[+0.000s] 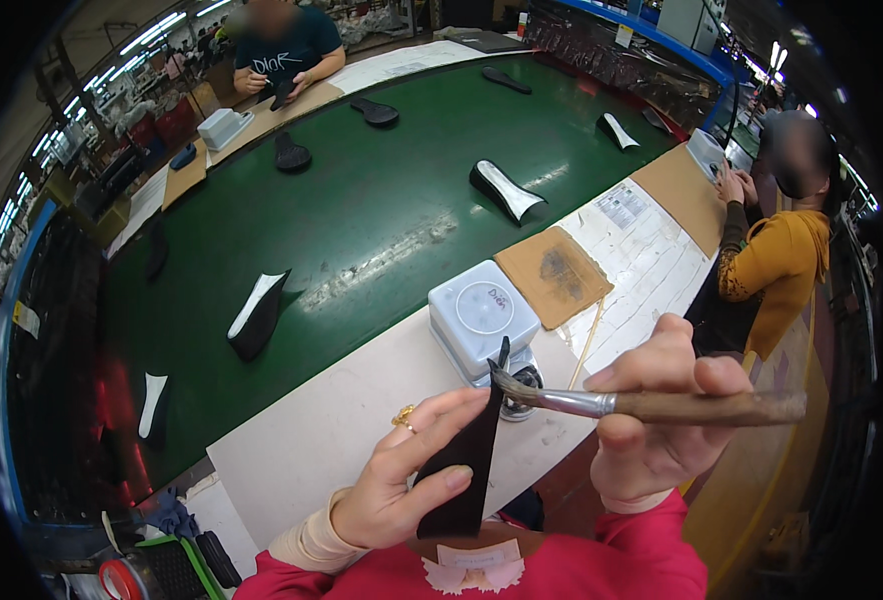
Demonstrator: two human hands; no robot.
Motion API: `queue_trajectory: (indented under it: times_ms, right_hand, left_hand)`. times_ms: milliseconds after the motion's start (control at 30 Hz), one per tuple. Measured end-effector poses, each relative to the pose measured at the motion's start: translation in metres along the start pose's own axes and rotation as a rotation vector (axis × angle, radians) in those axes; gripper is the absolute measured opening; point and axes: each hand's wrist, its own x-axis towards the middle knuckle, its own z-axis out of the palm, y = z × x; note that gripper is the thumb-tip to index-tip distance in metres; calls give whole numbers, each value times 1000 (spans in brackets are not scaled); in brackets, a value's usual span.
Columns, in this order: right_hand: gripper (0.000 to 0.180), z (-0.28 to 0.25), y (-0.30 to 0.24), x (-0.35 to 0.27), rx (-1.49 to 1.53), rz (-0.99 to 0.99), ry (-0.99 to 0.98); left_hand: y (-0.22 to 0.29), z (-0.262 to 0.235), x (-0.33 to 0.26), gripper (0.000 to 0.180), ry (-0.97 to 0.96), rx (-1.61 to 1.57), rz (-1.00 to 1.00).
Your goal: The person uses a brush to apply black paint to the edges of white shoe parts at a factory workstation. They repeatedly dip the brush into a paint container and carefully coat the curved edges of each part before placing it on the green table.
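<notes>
My left hand (406, 470), a ring on one finger, grips a black tapered piece (466, 470) between thumb and fingers. Its narrow end points up and away from me; I cannot tell its exact kind. In my right hand (661, 420) is a paintbrush (661, 404) with a wooden handle and metal collar, lying almost level. The bristles are at the black piece's narrow tip, seemingly touching it. Just behind them, partly hidden, stands a small round pot (527, 382) with a dark rim, beside an upturned pale blue plastic tub (483, 312).
A green conveyor belt (381, 220) carries several black, saddle-shaped pieces, some with white faces (509, 190). Beside the tub lie a stained cardboard square (554, 275) and a thin stick (587, 345). One person (286, 55) works across the belt, another (776, 240) to my right.
</notes>
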Motion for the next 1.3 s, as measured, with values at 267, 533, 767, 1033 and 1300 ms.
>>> queue_trajectory:
  times_ms: [267,533,767,1033,1300]
  right_hand:
    - [62,2,1,-2,-14,-25,1]
    - [61,0,6,8,-27,-11,23]
    - [59,2,4,5,-48,-15,-55]
    - [63,3,5,3,-30,-49,-92]
    - [56,11,1,2,-99,-52,-63]
  left_hand:
    - [4,5,-2,51,80,-94,-142]
    - [3,5,2,52,39,-37,-69]
    - [6,12,0,53,116,-291,-202]
    - [9,14,-1,54,133,-416,-215]
    - [10,15,-2,54,171,-507,-248]
